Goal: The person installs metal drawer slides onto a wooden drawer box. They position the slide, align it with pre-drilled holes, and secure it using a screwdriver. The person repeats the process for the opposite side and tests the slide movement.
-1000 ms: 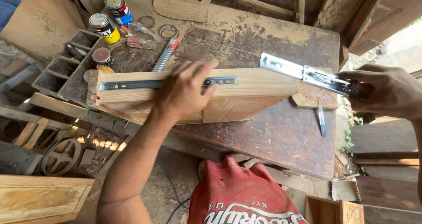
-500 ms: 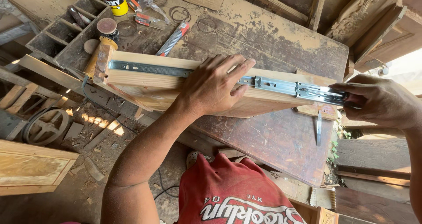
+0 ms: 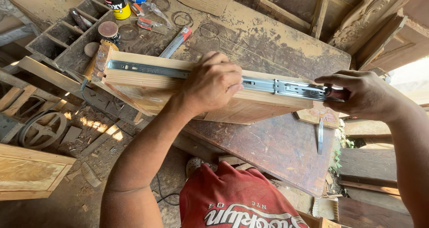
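A pale wooden drawer box (image 3: 134, 78) lies on its side across a dark worn workbench (image 3: 277, 147). A metal drawer slide (image 3: 286, 88) runs along its upper edge. My left hand (image 3: 212, 82) presses down on the middle of the box and covers part of the slide. At the right end my right hand (image 3: 357, 94) is closed around a dark tool handle held against the slide's end. The tool's tip is hidden by my fingers.
A wooden compartment tray (image 3: 67, 35) with small parts stands at the back left, with two tins (image 3: 115, 1) behind it. A red-handled tool (image 3: 176, 41) lies behind the box. A small metal tool (image 3: 320, 142) rests near the bench's right edge. Wood frames and offcuts surround the bench.
The view has shifted, so the box sits lower and closer. The slide has been pushed back along the box. My right hand stays at its end; my left keeps pressing the box.
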